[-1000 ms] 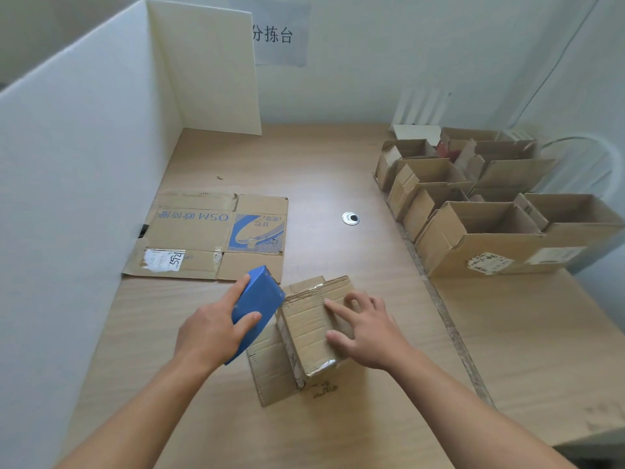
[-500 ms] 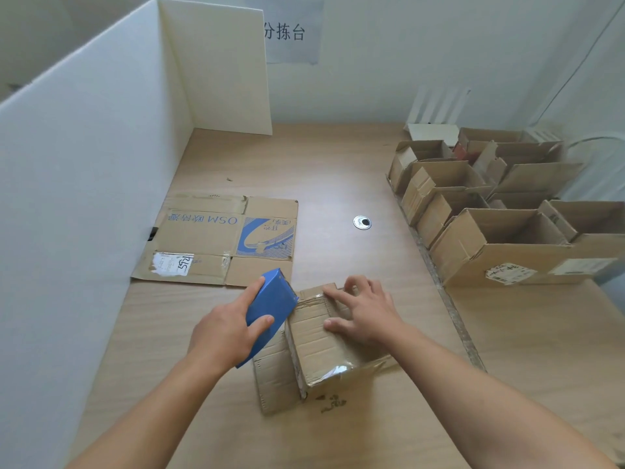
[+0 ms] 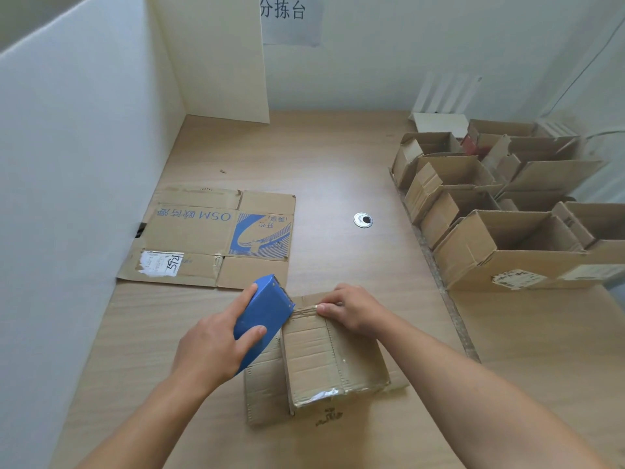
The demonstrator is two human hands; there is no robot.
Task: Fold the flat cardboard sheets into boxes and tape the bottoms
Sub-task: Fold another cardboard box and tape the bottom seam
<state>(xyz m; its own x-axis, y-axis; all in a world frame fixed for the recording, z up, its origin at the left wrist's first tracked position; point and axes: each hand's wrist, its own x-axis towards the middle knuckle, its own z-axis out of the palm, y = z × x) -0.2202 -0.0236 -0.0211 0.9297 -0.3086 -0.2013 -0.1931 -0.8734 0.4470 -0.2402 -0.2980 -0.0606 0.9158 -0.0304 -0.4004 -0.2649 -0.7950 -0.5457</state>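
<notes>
Blue dispenser (image 3: 263,316), gripped in your left hand (image 3: 213,353), meets the far edge of the box (image 3: 331,360), likely to lay tape; your right hand (image 3: 355,309) curls its fingers over that edge, pinning the box on the table (image 3: 338,164).

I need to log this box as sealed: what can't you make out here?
Head view:
Tape roll: hidden inside the blue dispenser, behind the left hand.
Far edge of the small box: covered by the right hand.
Tape on the seam: too faint to tell.
Rightmost folded box: cut off by the frame edge.
Label on the flat sheet: print too small.
</notes>
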